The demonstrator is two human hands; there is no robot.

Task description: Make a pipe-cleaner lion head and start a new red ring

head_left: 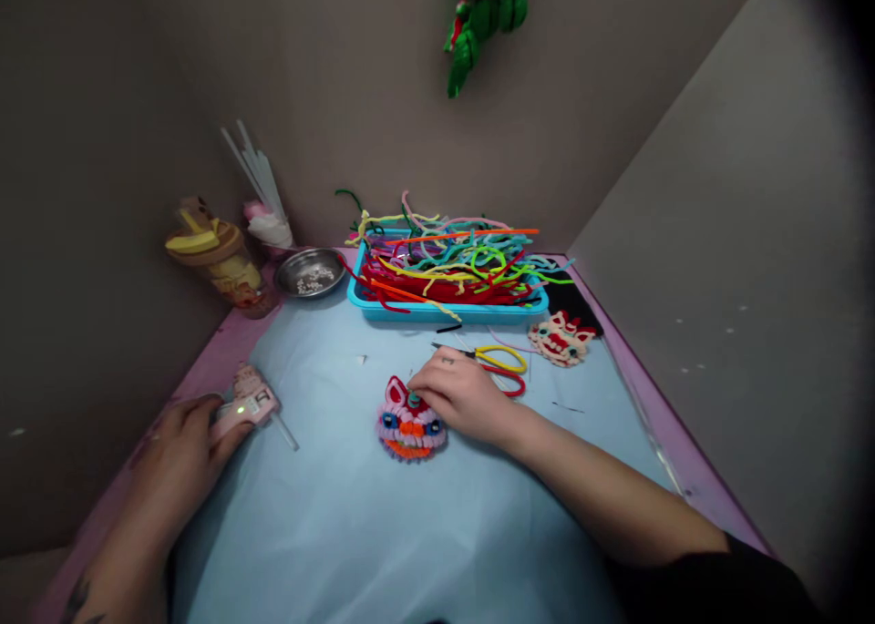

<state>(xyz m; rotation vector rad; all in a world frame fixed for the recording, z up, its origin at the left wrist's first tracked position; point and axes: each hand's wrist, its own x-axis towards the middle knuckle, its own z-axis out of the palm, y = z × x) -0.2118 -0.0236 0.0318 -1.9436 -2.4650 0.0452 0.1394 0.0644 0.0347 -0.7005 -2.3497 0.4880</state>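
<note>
My left hand (195,437) is wrapped round a pink glue gun (247,409) at the left of the table; a clear stick juts from the gun toward the right. Near the middle lies a purple, orange and red lion-face craft (411,431) made of fuzzy stems, with blue eyes and one pink-edged red ear showing at its upper left. The fingers of my right hand (459,389) are pressed together on its upper right part and hide that area. Scissors (506,360) with yellow and red handles lie just behind my right hand.
A blue tray (451,314) heaped with coloured fuzzy stems stands at the back. A white and red lion face (561,339) lies right of it. At the back left are a metal bowl (311,273), a lidded cup (232,269) and a holder with white sticks (263,182).
</note>
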